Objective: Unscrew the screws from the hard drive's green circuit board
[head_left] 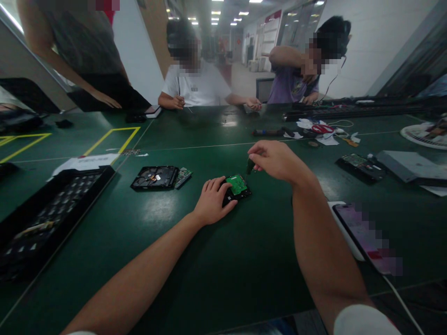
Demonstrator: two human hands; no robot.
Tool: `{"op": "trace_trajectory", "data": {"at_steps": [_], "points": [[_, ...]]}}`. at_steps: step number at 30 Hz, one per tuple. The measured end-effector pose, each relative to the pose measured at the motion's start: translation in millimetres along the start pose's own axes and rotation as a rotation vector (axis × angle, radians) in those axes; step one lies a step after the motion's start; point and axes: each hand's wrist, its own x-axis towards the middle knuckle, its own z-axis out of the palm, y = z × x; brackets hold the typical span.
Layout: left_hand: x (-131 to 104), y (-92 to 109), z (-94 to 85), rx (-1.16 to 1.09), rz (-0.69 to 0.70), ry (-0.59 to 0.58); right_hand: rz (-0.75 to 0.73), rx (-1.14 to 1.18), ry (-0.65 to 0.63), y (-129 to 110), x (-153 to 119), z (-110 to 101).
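A black hard drive with a green circuit board lies on the dark green table, in front of me near the middle. My left hand rests over its left side, thumb and fingers gripping the edges. Above the drive's right corner, my right hand pinches a small dark screwdriver, its thin shaft pointing down at the board's right edge. Whether the tip touches a screw is too small to tell. Left of my left hand sit another black drive and a loose circuit board.
A long black tray of small parts stands at left. On the right are a phone, another drive and a grey metal case. Tools and scraps lie beyond my right hand. Several people are across the table.
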Motion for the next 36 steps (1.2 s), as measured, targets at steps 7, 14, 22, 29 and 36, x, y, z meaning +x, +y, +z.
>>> {"op": "trace_trajectory", "data": {"at_steps": [7,14,22,29,36], "points": [[0,-2,1.9,-0.026,0.000,0.012,-0.050,-0.047,-0.028,-2,1,-1],[-1,-1,1.1,0.014,0.000,0.007,-0.003,-0.085,0.015,-3,1,1],[0,-2,1.5,-0.008,0.001,0.005,-0.039,-0.055,-0.047,-5,1,0],[0,1,-0.4,0.008,0.001,-0.001,0.066,-0.100,0.021,-9,0,0],[0,2,-1.5,0.015,-0.002,-0.002,0.031,-0.111,-0.019,-12,-1,-1]]}}
